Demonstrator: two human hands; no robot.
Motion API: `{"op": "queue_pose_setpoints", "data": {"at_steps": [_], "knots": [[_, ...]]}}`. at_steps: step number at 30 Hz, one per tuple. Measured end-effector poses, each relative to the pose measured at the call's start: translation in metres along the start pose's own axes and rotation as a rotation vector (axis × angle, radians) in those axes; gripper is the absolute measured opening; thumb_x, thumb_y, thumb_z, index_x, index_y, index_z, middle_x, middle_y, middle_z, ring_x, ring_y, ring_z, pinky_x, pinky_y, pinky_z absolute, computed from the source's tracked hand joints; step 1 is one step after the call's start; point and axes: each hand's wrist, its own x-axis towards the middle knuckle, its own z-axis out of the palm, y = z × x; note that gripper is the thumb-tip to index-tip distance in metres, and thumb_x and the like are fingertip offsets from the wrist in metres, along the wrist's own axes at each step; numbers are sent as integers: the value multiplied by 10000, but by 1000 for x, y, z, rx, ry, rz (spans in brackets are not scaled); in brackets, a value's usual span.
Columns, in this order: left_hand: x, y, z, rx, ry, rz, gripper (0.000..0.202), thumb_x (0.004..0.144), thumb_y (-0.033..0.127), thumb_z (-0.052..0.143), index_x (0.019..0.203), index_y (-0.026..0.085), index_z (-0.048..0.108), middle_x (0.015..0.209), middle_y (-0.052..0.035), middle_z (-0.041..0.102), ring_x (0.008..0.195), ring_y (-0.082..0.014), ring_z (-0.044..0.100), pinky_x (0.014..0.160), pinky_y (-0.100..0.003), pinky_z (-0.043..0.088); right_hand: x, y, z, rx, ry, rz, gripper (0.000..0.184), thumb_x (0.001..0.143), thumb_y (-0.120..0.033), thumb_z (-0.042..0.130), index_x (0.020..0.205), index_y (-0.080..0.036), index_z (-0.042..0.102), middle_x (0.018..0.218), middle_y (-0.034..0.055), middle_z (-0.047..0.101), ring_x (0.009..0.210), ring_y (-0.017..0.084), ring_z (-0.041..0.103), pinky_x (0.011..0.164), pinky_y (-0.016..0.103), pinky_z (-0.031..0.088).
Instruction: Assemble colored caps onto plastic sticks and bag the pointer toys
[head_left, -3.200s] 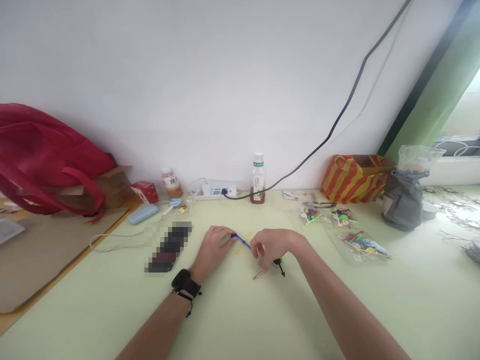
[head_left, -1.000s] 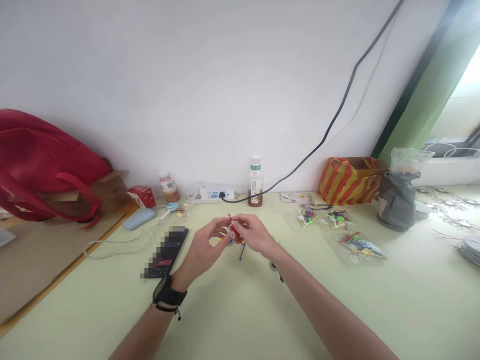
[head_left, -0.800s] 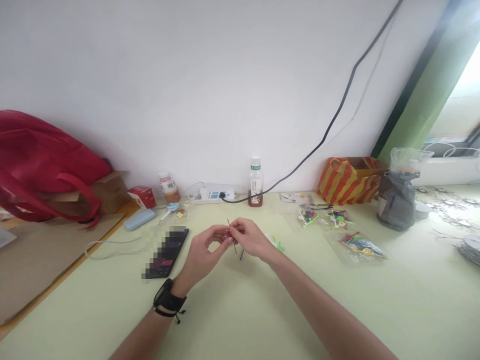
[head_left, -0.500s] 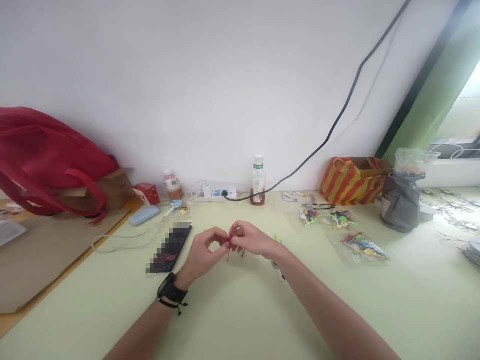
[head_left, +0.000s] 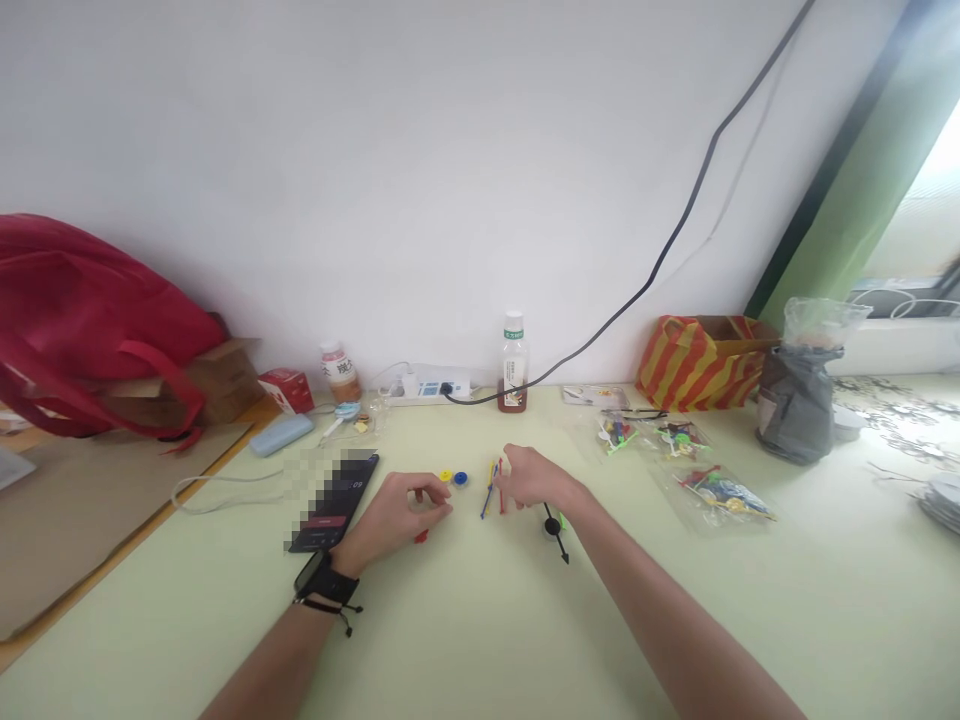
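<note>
My left hand (head_left: 401, 515) rests low over the table with curved fingers, thumb and index apart. A small red piece (head_left: 421, 537) shows just beneath it, partly hidden. Beyond its fingertips lie a yellow disc (head_left: 445, 477) and a blue disc (head_left: 460, 479), side by side. My right hand (head_left: 531, 475) reaches down with its fingers closed at a thin red plastic arrow (head_left: 502, 497). Left of that arrow, a blue arrow (head_left: 485, 499) and a yellow arrow (head_left: 492, 470) lie close together. Under my right wrist are a black arrow with a round hub (head_left: 553, 527) and a green piece (head_left: 563, 521), partly covered.
A phone (head_left: 337, 505) lies left of my left hand. Clear bags of coloured parts (head_left: 724, 500) lie at the right. Along the wall stand a bottle (head_left: 513, 365), a power strip (head_left: 427, 387) and a striped bag (head_left: 701, 360). A black cable (head_left: 649, 285) hangs down.
My hands were together around the red piece and thin red stick; now they are apart. The right moved right with the red arrow, the left moved slightly down-left. The discs and arrows are uncovered.
</note>
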Motion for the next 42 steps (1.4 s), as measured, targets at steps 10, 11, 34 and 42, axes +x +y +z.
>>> {"op": "queue_pose_setpoints", "data": {"at_steps": [10,11,34,42], "knots": [[6,-22,2,121,354,-55,342,983,486,541,887,208,716,753,-4,702,621,-147,540,599,-266,432,-27,-41,35,-108,-58,-549,234,912,-297,666,1139,-253,696,1060,46,692,1003,215,659,832,290,454],[6,-22,3,102,357,-56,334,986,484,538,930,209,718,813,-13,726,635,-148,555,612,-268,444,-30,-45,45,-135,-92,-609,233,899,-316,688,1123,-254,697,1072,49,677,1012,225,650,815,293,452],[0,-18,8,-32,139,27,354,1041,342,432,1240,236,705,1330,-85,682,1286,-251,581,1159,-447,418,-15,-46,82,-300,186,-357,209,1025,-225,469,1061,-172,668,1215,123,596,988,242,668,829,369,517],[-3,-9,8,104,56,82,375,940,357,655,1304,279,691,1374,-84,664,1319,-284,562,1153,-467,441,-16,-24,-1,-461,153,-101,176,989,-272,560,1102,-183,662,1173,155,679,1107,293,658,867,365,462]]}}
